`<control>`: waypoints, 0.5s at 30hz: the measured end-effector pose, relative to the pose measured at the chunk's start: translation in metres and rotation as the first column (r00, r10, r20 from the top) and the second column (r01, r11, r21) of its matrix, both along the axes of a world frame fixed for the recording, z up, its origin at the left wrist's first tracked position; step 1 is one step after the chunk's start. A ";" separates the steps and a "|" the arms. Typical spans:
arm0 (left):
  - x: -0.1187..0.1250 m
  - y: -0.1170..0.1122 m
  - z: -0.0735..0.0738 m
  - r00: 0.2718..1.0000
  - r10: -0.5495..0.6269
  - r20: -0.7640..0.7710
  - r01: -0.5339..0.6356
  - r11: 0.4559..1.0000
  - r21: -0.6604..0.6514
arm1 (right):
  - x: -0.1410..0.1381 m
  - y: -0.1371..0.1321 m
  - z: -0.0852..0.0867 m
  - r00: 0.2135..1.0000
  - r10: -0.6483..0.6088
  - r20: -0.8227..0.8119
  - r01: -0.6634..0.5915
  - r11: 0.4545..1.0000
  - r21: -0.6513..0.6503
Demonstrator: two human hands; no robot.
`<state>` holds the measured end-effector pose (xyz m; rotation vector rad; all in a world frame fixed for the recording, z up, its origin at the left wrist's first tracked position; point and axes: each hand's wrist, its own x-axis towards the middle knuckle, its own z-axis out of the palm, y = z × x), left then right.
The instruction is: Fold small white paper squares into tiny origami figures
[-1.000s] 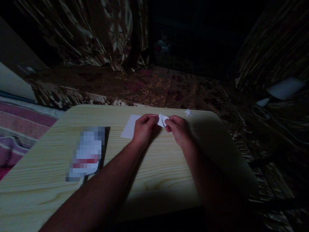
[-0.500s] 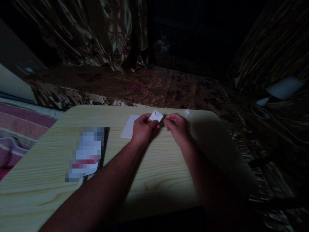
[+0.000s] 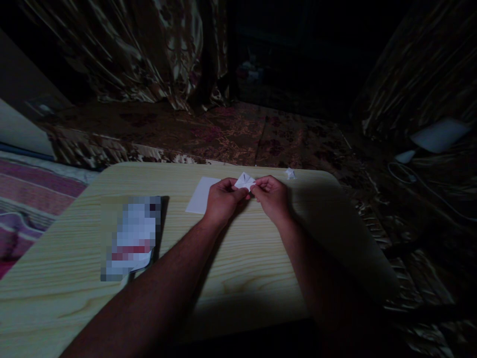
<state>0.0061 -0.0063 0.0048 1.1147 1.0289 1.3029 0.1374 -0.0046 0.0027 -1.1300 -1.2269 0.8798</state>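
Note:
A small folded white paper (image 3: pixel 244 181) is held up over the far part of the table, creases showing on its face. My left hand (image 3: pixel 222 200) pinches its left and lower edge between thumb and fingers. At its right corner, my right hand (image 3: pixel 271 197) is closed with thumb and fingertips on the paper. Flat white paper (image 3: pixel 199 195) lies just left of my left hand, partly hidden by it. A little folded white paper star (image 3: pixel 290 173) rests beyond my right hand near the far edge.
The wooden table (image 3: pixel 238 278) has a blurred-out phone-like object (image 3: pixel 134 233) on its left side. Patterned curtains (image 3: pixel 179 54) hang behind. A striped bedcover (image 3: pixel 30 194) lies at the left, and a white lamp (image 3: pixel 439 135) with a cord stands at the right.
My right hand has come over to the folded paper and now grips its right corner. My left hand has shifted slightly right with the paper.

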 end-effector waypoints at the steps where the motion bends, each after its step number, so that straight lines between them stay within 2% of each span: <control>1: 0.000 0.000 -0.001 1.000 -0.006 -0.003 0.006 1.000 -0.002 | 0.000 0.000 0.000 1.000 -0.006 0.020 0.006 1.000 0.005; 7: 0.000 0.001 -0.005 0.999 -0.049 0.011 0.049 0.998 -0.033 | 0.000 -0.001 -0.002 0.989 -0.037 0.141 0.028 0.997 0.070; 12: 0.000 0.001 -0.002 0.995 -0.056 0.080 0.062 0.995 -0.072 | 0.002 0.000 -0.005 0.973 -0.041 0.225 0.005 0.988 0.157; 15: 0.000 0.001 0.000 0.991 -0.066 0.115 0.077 0.993 -0.091 | 0.003 0.000 -0.007 0.970 -0.028 0.240 -0.012 0.987 0.162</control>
